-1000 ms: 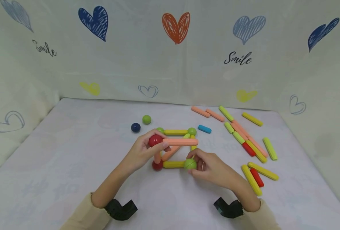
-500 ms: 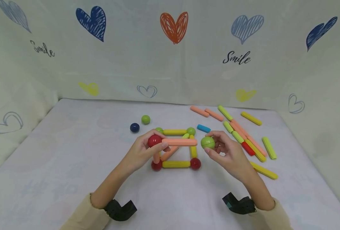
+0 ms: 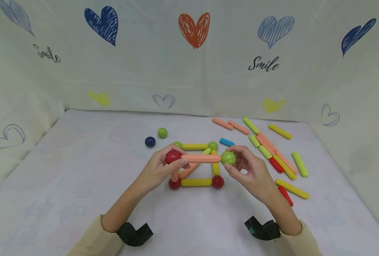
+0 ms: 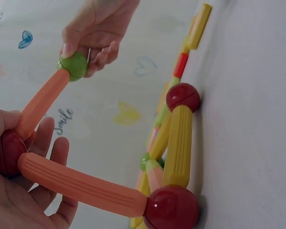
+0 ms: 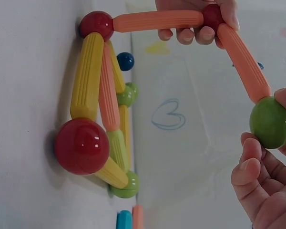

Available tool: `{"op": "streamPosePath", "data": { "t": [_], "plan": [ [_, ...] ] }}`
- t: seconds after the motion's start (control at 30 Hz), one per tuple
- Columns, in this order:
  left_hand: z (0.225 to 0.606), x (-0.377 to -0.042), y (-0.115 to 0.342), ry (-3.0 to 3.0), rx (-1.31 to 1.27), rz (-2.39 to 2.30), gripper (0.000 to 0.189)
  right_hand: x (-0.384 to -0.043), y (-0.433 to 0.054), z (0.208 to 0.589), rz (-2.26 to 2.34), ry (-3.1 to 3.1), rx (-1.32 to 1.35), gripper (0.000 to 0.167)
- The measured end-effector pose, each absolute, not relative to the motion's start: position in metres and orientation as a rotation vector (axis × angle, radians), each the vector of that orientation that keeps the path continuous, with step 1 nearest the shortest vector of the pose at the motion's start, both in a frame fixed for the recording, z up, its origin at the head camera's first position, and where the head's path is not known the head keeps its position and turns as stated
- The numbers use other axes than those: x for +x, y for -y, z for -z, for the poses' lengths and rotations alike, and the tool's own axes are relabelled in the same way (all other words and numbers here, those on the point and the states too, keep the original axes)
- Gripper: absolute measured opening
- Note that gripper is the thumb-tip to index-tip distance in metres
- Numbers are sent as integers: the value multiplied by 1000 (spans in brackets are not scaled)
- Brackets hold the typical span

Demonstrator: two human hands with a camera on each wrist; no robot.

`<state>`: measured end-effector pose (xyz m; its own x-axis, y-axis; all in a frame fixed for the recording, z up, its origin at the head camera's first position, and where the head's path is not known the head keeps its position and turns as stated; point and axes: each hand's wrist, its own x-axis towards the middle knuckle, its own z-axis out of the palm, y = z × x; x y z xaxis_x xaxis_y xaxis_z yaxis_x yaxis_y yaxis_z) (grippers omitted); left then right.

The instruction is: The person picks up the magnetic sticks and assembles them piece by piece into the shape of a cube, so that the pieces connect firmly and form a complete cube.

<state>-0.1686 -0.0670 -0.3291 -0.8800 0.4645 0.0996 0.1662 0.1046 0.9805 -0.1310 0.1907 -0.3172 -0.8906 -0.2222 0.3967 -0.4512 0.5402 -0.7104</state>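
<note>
My left hand (image 3: 155, 169) grips a red ball (image 3: 173, 156) that sits atop an upright salmon stick (image 4: 81, 183). From that ball a second salmon stick (image 3: 202, 158) reaches to the right. Its far end touches a green ball (image 3: 229, 158), which my right hand (image 3: 253, 174) pinches between thumb and fingers. Below lies a square of yellow sticks (image 3: 196, 182) on the table, with red balls (image 5: 81, 146) at the near corners and green balls (image 3: 212, 145) at the far ones. A salmon and light-green diagonal crosses it. The upright stick stands on the near-left red ball (image 4: 171, 208).
Beyond the square, a loose green ball (image 3: 162, 133) and a dark blue ball (image 3: 149, 142) lie at the back left. A short blue stick (image 3: 227, 142) is behind the right hand. Several salmon, yellow, light-green and red sticks (image 3: 276, 165) lie scattered on the right.
My right hand has lifted the green ball from beside the near-right red ball and brought it against the salmon stick's free end. The left hand keeps its grip in place.
</note>
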Motion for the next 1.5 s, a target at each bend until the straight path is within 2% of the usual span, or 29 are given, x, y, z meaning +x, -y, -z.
{"op": "streamPosePath", "data": {
  "t": [0.43, 0.8, 1.03, 1.17, 1.5],
  "plan": [
    [329, -168, 67, -2177, 612, -1871, 20, -134, -203, 312, -1241, 2581, 589, 46],
    [329, -168, 66, -2174, 600, -1881, 21, -128, -258, 300, -1033, 2716, 336, 33],
    [328, -169, 65, -2171, 589, -1892, 21, -113, -323, 317, -764, 3060, 73, 37],
    [329, -169, 65, -2168, 575, -1884, 22, -108, -351, 336, -658, 3218, 21, 37],
    [328, -168, 65, -2171, 547, -1883, 22, -110, -366, 362, -619, 3306, -26, 35]
  ]
}}
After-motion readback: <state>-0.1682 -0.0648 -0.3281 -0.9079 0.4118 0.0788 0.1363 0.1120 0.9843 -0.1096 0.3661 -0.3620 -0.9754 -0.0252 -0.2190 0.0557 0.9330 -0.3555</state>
